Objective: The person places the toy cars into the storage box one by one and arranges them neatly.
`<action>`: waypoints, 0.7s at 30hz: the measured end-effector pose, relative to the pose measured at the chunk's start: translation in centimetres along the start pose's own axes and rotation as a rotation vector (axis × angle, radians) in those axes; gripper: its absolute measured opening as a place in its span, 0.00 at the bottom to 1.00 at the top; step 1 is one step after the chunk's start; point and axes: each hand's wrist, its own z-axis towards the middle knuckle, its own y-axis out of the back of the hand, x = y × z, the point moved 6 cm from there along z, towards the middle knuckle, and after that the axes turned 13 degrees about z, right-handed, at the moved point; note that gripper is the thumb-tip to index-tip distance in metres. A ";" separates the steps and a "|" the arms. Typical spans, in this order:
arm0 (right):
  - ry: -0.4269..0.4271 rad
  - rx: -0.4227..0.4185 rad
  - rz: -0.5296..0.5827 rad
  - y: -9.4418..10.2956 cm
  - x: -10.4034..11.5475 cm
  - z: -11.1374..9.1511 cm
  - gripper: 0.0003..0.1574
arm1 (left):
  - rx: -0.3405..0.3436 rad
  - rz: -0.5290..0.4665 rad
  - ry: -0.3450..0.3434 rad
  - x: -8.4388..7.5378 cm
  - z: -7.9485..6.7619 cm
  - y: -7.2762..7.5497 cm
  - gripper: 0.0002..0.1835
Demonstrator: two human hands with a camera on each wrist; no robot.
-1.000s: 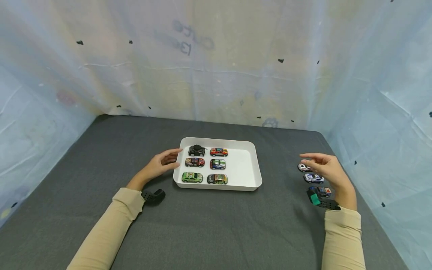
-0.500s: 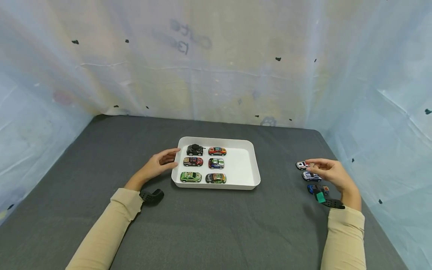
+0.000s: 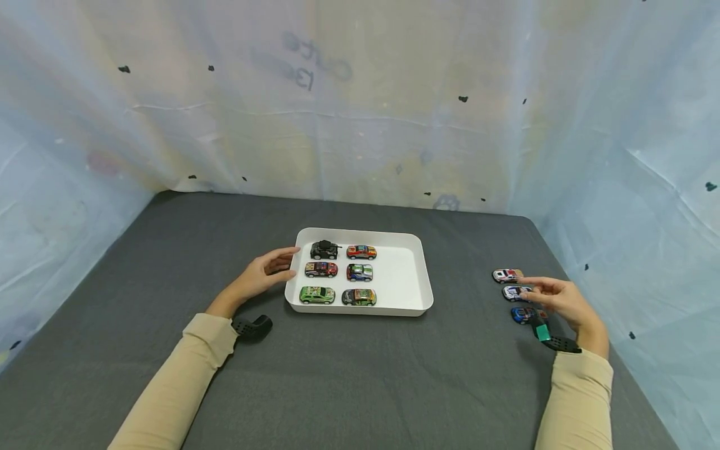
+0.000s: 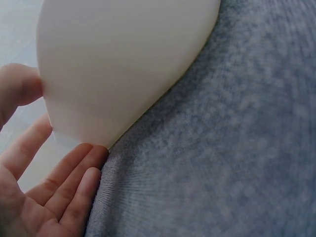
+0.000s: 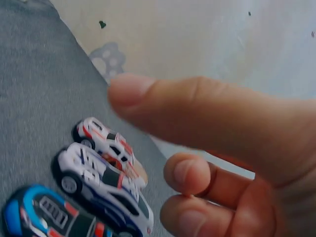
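Observation:
My left hand (image 3: 263,275) touches the left end of a white tray (image 3: 402,275). In the left wrist view its thumb and fairly straight fingers (image 4: 79,173) meet the tray's outer wall. Far to the right, my right hand (image 3: 562,300) hangs just over a line of toy cars, thumb and fingers apart with nothing between them. Nearest its fingertips is a white and dark-blue toy car (image 5: 101,180). Behind that stands a white and red toy car (image 5: 106,138); in front, a blue toy car (image 5: 47,212), partly covered by the wrist strap in the head view.
Several toy cars stand in rows on the tray's left side, among them a black one with a roof turret (image 3: 324,250) and a green one (image 3: 317,295). Grey cloth (image 3: 360,381) covers the table. A pale plastic sheet (image 3: 360,156) hangs along the back and sides.
My right hand has come from the white and red toy car toward me and slightly right, over the white and dark-blue one. The left hand stays at the tray's end.

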 end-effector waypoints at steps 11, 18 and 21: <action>-0.079 0.033 -0.024 0.5 -1.8 -0.9 0.16 | 0.002 -0.005 -0.004 0.0 0.1 0.0 0.32; -0.140 0.008 -0.057 1.2 -2.7 -1.1 0.16 | 0.004 -0.008 0.009 0.0 0.1 0.0 0.32; -0.137 -0.003 -0.079 1.5 -2.7 -1.2 0.14 | 0.005 -0.008 0.016 0.0 0.1 0.0 0.32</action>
